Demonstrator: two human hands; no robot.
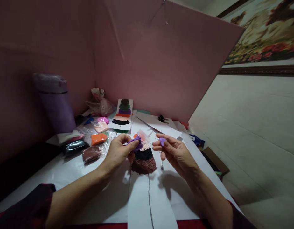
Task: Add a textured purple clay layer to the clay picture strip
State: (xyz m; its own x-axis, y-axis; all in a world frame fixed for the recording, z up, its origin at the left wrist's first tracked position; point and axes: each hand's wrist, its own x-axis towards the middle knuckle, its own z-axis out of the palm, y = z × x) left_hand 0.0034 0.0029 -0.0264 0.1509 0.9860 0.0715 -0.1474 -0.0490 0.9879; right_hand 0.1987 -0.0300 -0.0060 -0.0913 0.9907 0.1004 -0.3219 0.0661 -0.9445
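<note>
Purple clay lump [136, 143] sat pinched in the left hand [118, 151], and the right hand [174, 152] had its fingers closed on a small torn-off bit [162, 141], both just above the layered clay picture [144, 157] on the worktop [89, 178]. Looked like the pinching-off stage; next I'd guess pressing that bit down carefully beside the peach layer.
</note>
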